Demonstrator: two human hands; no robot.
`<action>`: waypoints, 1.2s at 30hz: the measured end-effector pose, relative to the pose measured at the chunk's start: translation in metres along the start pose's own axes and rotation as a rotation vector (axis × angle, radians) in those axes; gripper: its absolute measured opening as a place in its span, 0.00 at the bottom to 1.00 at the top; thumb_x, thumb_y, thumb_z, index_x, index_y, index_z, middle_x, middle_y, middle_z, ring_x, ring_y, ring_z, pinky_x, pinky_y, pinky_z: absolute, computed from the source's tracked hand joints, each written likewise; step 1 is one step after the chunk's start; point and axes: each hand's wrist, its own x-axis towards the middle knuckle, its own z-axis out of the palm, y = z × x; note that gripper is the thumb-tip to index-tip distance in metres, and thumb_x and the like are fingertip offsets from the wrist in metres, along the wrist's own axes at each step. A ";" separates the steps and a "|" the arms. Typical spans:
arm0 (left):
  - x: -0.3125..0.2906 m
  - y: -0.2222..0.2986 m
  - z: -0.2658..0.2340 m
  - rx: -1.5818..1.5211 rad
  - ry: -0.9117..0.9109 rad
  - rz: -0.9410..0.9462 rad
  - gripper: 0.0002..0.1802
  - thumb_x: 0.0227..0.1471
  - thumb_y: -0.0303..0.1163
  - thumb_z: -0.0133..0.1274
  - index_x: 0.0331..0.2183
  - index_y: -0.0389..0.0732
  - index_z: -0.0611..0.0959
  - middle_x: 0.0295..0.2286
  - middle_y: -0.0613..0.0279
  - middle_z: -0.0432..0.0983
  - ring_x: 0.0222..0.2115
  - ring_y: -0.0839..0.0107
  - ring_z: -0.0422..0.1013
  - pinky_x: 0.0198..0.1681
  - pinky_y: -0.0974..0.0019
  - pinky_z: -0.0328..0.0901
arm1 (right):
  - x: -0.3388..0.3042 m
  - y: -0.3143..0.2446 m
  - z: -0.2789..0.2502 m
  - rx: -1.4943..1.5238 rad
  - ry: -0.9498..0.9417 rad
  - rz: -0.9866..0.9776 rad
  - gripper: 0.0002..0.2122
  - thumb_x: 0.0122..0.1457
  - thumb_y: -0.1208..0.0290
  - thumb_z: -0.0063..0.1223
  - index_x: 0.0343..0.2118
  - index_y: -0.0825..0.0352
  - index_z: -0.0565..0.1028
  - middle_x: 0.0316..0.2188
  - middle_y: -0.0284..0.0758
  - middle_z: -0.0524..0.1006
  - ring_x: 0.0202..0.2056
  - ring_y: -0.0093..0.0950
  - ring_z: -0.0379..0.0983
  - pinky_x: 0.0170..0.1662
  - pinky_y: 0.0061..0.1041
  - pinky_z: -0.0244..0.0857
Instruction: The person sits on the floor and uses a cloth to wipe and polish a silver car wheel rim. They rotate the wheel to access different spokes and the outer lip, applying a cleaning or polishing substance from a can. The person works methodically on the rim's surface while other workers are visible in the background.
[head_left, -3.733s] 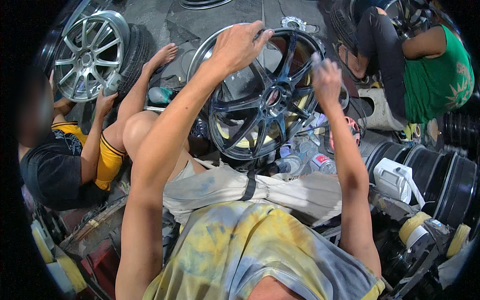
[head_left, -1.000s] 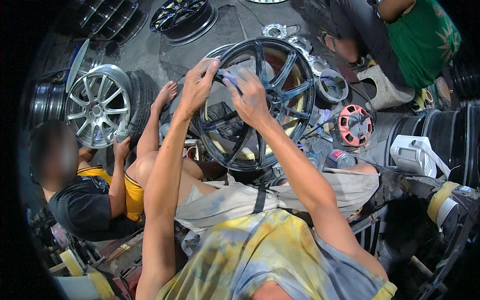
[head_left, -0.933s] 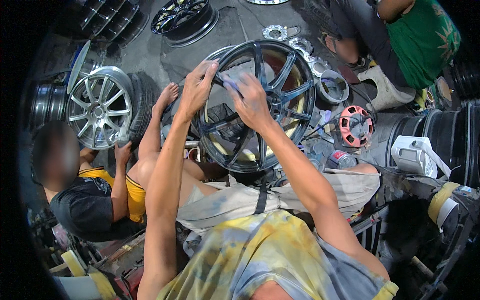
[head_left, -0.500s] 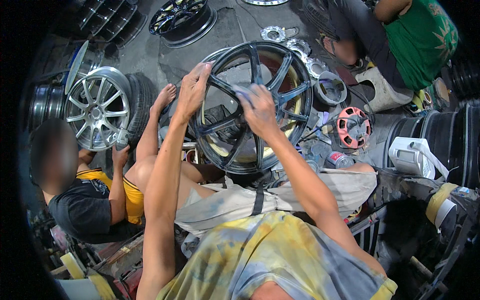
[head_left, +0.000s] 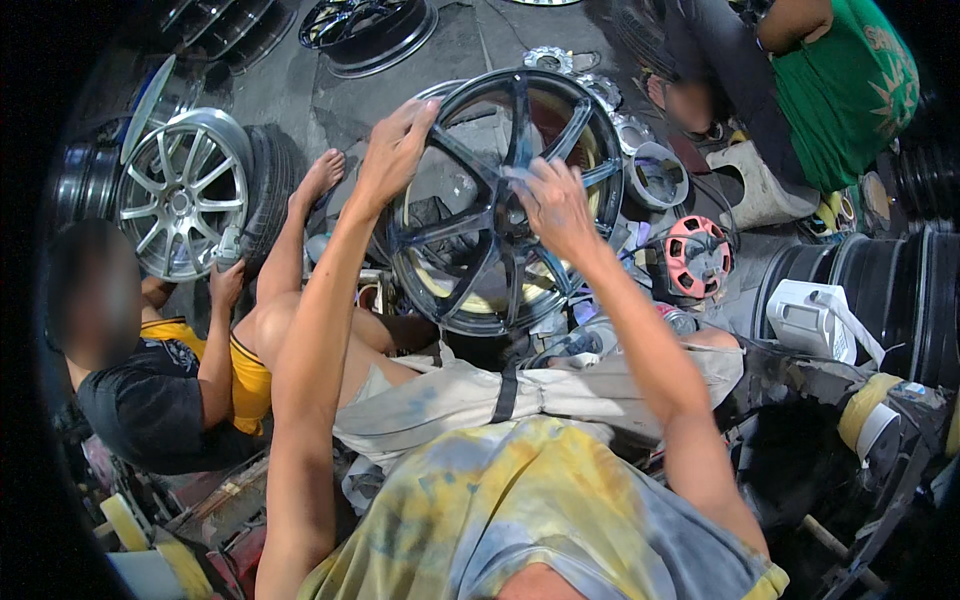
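Observation:
A dark multi-spoke alloy wheel rim [head_left: 470,285] stands upright in front of me, between my knees. My left hand [head_left: 395,150] grips its upper left edge. My right hand [head_left: 552,205] presses on a spoke near the hub, fingers curled over what looks like a small pale-blue pad or cloth; I cannot make it out clearly. My grey-trousered lap lies below the rim.
A person in black and yellow [head_left: 160,380] sits at my left, working on a silver rim [head_left: 185,195]. Another person in green [head_left: 830,80] sits at upper right. A pink fan-like tool [head_left: 698,255], black tyres [head_left: 890,290], a white container [head_left: 812,318] and more rims [head_left: 370,30] surround me.
My right hand has slid from the rim's upper edge down along a spoke toward the hub. My left hand stays on the upper left edge.

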 end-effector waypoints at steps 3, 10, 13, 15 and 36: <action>0.004 0.003 0.008 -0.079 0.069 0.148 0.25 0.69 0.45 0.47 0.46 0.30 0.82 0.37 0.49 0.81 0.38 0.63 0.75 0.46 0.64 0.66 | 0.036 0.040 -0.022 -0.433 -0.181 -0.469 0.14 0.59 0.71 0.54 0.48 0.60 0.81 0.42 0.31 0.74 0.44 0.31 0.70 0.46 0.34 0.64; 0.031 0.007 0.026 -0.030 0.057 0.198 0.28 0.69 0.51 0.46 0.42 0.31 0.81 0.26 0.54 0.71 0.29 0.64 0.67 0.38 0.60 0.63 | 0.087 0.070 -0.045 -0.633 -0.184 -0.604 0.17 0.56 0.73 0.54 0.50 0.62 0.79 0.42 0.30 0.72 0.46 0.27 0.69 0.46 0.31 0.65; 0.035 0.010 0.025 -0.018 0.055 0.240 0.28 0.68 0.51 0.46 0.44 0.32 0.82 0.26 0.52 0.73 0.29 0.62 0.69 0.38 0.60 0.64 | 0.069 0.063 -0.041 -0.618 -0.309 -0.677 0.15 0.57 0.72 0.53 0.47 0.60 0.80 0.42 0.29 0.72 0.46 0.28 0.69 0.46 0.31 0.65; 0.041 0.014 0.032 -0.023 0.032 0.290 0.28 0.68 0.51 0.47 0.46 0.33 0.83 0.28 0.50 0.76 0.30 0.62 0.70 0.39 0.59 0.65 | 0.089 0.073 -0.060 -0.707 -0.247 -0.643 0.15 0.57 0.72 0.53 0.48 0.60 0.80 0.43 0.28 0.72 0.46 0.28 0.69 0.46 0.31 0.64; 0.051 0.033 0.042 0.006 -0.052 0.285 0.25 0.67 0.48 0.50 0.47 0.35 0.85 0.35 0.49 0.82 0.35 0.60 0.75 0.42 0.61 0.68 | 0.063 0.096 -0.060 -0.567 -0.005 -0.440 0.27 0.58 0.74 0.52 0.63 0.60 0.73 0.34 0.30 0.68 0.38 0.30 0.67 0.39 0.33 0.62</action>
